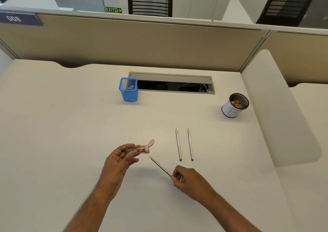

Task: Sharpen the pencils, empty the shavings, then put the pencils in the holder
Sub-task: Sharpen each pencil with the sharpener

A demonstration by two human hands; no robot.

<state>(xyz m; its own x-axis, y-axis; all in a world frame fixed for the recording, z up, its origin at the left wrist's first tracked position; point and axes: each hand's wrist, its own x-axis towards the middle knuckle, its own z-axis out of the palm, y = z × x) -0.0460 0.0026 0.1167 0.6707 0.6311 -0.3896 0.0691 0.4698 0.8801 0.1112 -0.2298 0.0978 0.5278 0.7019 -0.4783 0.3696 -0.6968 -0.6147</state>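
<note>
Above the cream desk [71,125] | left hand [118,160] grips clear pink-capped sharpener [140,149], lid flipped open | right hand [186,179] pinches grey pencil [160,166], tip near sharpener | two grey pencils [184,144] lie parallel | blue mesh holder [129,89] behind.

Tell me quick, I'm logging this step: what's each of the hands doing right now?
Left hand: closed around the pink sharpener, lid flipped open.
Right hand: pinching the back end of a pencil, tip near the sharpener.

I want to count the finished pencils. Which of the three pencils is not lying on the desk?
The pencil gripped by the right hand, pointing toward the pink sharpener in the left hand. The two parallel pencils lie flat on the desk.
</note>
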